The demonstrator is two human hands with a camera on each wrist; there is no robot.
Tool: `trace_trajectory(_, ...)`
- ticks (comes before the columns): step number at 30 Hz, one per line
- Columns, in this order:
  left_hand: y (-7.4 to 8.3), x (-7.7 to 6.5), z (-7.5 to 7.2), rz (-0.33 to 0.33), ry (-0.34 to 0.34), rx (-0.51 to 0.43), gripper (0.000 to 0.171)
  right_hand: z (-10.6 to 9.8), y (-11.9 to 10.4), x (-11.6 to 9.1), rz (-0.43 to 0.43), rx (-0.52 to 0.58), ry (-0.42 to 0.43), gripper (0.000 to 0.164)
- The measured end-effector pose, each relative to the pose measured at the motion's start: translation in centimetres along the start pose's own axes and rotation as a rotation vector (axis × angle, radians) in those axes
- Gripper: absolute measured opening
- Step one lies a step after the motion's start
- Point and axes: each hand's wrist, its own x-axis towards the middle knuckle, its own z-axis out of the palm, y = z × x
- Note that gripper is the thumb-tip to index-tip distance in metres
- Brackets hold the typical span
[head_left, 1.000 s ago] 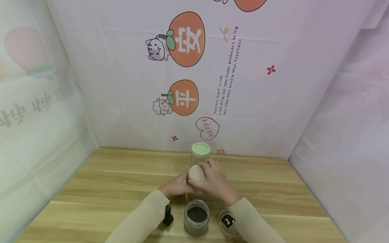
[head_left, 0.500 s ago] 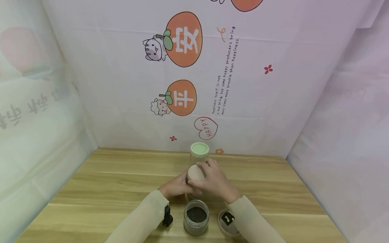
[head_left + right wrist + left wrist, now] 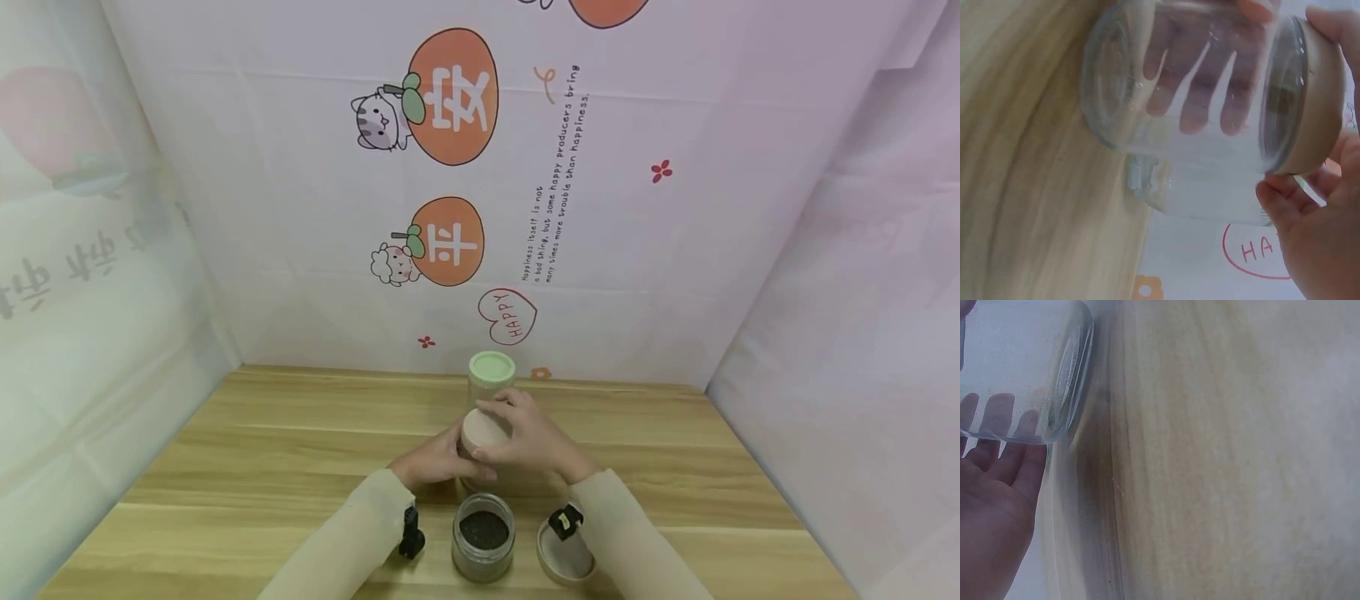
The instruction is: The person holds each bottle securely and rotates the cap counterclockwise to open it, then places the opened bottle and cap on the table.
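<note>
Glass jar [image 3: 1210, 142] between the dark-filled open jar [image 3: 483, 565] and the green-lidded jar [image 3: 492, 367] — my left hand [image 3: 441, 459] grips its body, my right hand [image 3: 531, 435] pinches its beige lid [image 3: 482, 432]. Loose lid [image 3: 566, 562] already off, near the open jar; beige lid's on — lid work unfinished, I'd judge.

glossy clear cylindrical glass jar [image 3: 1172, 128], smooth matt beige round lid [image 3: 483, 430], plasticky pale-green round lid [image 3: 492, 367] at its 12 o'clock, satiny yellow-brown wood-look tabletop [image 3: 322, 421], kinda creased white cloth wall [image 3: 637, 275]
</note>
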Motion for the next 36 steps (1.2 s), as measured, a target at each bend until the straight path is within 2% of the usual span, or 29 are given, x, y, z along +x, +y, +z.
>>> trace_trajectory(5,0.0,0.0,0.0,-0.007,-0.005,-0.006,0.101,-1.0,0.2,0.5,0.005,0.036,-0.119,0.079)
trace_trajectory(11,0.2,-0.1,0.0,-0.010,0.007,0.039,0.101,-2.0,0.0,1.0,-0.021,0.062,-0.241,0.075)
trace_trajectory(16,0.2,-0.2,0.0,0.000,-0.003,0.063,0.098,-2.6,-0.4,1.2,-0.027,0.129,-0.300,0.074)
trace_trajectory(28,0.1,-0.3,-0.1,-0.002,0.001,0.052,0.105,-2.1,-1.1,0.6,0.022,0.108,-0.246,0.076)
trace_trajectory(32,0.2,-0.3,-0.2,0.001,-0.005,0.037,0.106,-1.5,-1.5,0.5,0.031,0.062,-0.187,0.076)
trace_trajectory(36,0.2,-0.4,-0.1,0.011,-0.011,0.040,0.106,-0.9,-2.4,0.2,0.061,-0.029,-0.126,0.081)
